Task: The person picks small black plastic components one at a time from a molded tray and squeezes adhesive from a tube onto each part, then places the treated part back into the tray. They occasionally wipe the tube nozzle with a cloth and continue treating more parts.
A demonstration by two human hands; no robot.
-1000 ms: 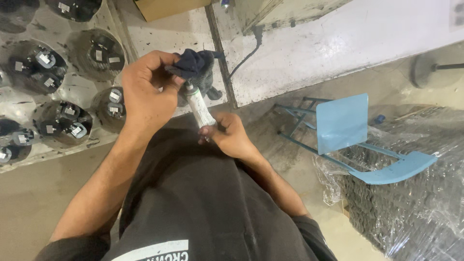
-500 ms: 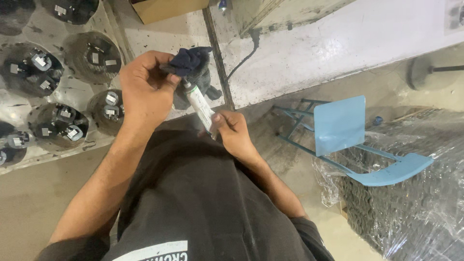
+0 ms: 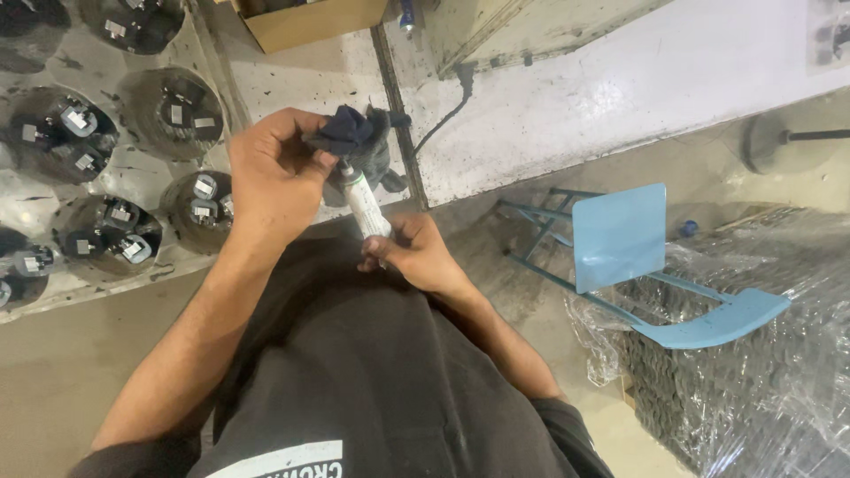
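**Cloth on the tip of a white tube**

Closest in, the right hand [image 3: 416, 257] is clenched around the lower end of a white tube [image 3: 366, 205], held just above the person's dark shirt [image 3: 354, 372]. The left hand [image 3: 274, 177] pinches a dark blue cloth [image 3: 354, 137] bunched over the tube's top end. Judging by this, the wiping of the tip is under way, not finished; the tube's body looks pale and clean.

The tip itself is hidden under the cloth, and the tube's bottom inside the fist. Beyond lie round metal parts [image 3: 173, 111] on a grey worktable [image 3: 292, 84], a cardboard box [image 3: 310, 22] cut off at the top, and a blue chair [image 3: 620, 239].
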